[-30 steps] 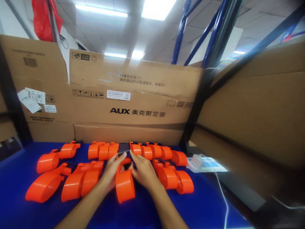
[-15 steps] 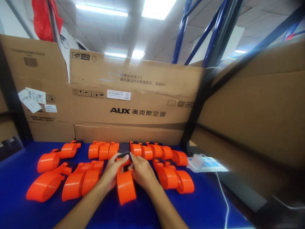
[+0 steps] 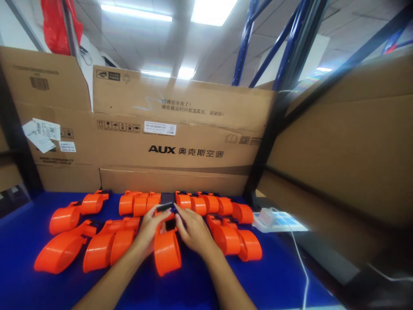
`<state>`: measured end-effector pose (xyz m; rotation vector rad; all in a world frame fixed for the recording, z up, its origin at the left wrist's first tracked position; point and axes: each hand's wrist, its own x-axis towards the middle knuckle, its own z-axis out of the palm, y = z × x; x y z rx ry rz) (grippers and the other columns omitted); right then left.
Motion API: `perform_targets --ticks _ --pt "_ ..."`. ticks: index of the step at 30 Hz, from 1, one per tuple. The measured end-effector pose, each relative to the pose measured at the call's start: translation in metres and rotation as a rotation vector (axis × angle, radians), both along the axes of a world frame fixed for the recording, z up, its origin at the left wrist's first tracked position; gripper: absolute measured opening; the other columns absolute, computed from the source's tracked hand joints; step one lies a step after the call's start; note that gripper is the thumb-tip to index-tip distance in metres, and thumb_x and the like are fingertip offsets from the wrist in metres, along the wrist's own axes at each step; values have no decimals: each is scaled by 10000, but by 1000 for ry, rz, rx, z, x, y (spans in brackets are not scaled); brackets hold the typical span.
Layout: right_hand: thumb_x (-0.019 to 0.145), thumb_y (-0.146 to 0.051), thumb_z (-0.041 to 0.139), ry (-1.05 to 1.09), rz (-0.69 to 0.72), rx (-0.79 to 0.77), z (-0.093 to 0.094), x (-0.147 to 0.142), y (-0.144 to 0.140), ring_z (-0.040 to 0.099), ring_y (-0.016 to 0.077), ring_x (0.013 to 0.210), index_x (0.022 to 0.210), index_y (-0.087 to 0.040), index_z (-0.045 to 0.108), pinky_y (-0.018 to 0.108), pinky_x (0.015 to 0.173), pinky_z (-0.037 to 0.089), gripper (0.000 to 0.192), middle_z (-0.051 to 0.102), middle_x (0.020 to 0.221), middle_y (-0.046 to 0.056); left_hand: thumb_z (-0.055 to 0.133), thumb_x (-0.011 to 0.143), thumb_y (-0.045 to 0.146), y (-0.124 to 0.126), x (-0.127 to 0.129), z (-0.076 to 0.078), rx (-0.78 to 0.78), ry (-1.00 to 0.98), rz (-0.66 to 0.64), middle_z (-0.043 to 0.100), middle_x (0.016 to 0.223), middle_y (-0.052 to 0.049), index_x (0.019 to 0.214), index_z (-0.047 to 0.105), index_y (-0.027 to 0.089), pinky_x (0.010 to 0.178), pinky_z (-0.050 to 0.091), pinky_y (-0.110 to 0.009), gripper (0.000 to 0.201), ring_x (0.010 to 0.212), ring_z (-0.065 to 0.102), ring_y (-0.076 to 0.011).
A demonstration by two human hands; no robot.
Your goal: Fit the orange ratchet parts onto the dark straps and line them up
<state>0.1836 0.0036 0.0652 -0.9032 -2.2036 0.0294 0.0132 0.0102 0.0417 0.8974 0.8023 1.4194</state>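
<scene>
In the middle of the head view, my left hand [image 3: 149,228] is closed around the upper part of an orange plastic loop-shaped piece [image 3: 167,255]. The piece's wide open ring hangs below my fingers, tilted a little. A black bar-like part [image 3: 164,207] shows at its top by my left thumb. My right hand [image 3: 192,229] pinches a small dark blue part [image 3: 174,209] against the end of that black bar. Whether the two are joined cannot be seen. Behind my hands stands a dark flat block [image 3: 167,198] between orange rings.
Several more orange loop pieces [image 3: 100,249] lie left, behind and right [image 3: 250,245] of my hands on the blue tabletop [image 3: 135,292]. A cardboard wall [image 3: 129,150] closes off the back. A white power strip [image 3: 280,220] and its cable [image 3: 305,275] lie at the right edge.
The held orange piece has shifted slightly left, and its black bar has tilted. My right fingers have drawn a little away from the ring, and the small dark part shows more.
</scene>
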Motion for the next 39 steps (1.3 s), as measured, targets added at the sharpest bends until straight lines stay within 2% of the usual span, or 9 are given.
perform_targets --ticks 4,7,11,16,19,23,30,35,39 --pt "984 -258 453 96 -19 10 3 2 0 656 214 861 1163 -199 667 316 783 520 285 721 984 96 847 646 389 -4 1 3 -3 21 -21 483 427 84 923 662 177 400 340 -195 395 361 404 -77" --pt "965 -279 473 253 -157 40 3 5 4 646 197 752 950 -193 701 282 686 499 244 717 849 69 843 663 396 -6 2 6 -2 44 -11 449 399 94 951 653 188 397 332 -192 403 359 380 -78" --pt "898 -294 528 359 -335 12 6 13 9 616 193 687 873 -193 679 265 614 455 183 676 735 34 842 670 398 -7 2 7 1 71 11 470 427 82 990 651 175 403 342 -194 435 380 386 -78" --pt "790 -200 568 99 -431 -147 8 19 8 609 198 788 765 -192 666 266 700 419 101 677 805 49 851 659 389 -7 2 6 -4 77 0 500 456 75 1014 644 162 394 339 -190 470 376 388 -71" --pt "753 -184 591 -77 -458 -282 5 20 4 615 204 796 750 -203 679 268 665 376 89 692 815 52 858 651 378 -7 3 5 -7 64 -14 526 491 68 1006 641 155 398 344 -183 472 382 397 -63" --pt "735 -175 606 -197 -444 -361 3 19 0 635 220 810 756 -222 692 271 633 340 100 710 809 48 861 648 361 -6 2 4 1 61 -22 548 528 60 974 643 150 406 347 -177 445 392 404 -53" --pt "820 -176 551 1 -395 -220 5 17 5 641 213 849 901 -223 702 279 711 419 177 713 885 46 867 632 369 -6 4 4 -18 76 -38 557 547 66 946 643 173 391 332 -181 433 380 400 -54" --pt "906 -191 520 218 -100 -100 10 13 1 635 215 961 1190 -229 658 337 864 486 318 697 1042 67 868 625 376 -5 4 1 -7 131 -54 564 572 60 956 668 166 401 331 -182 439 384 406 -50" --pt "941 -228 539 218 75 -115 15 6 -7 614 210 1060 1301 -266 603 361 949 483 368 647 1154 73 846 654 425 -5 4 0 12 156 -76 576 608 52 997 673 170 407 337 -182 461 393 404 -44"
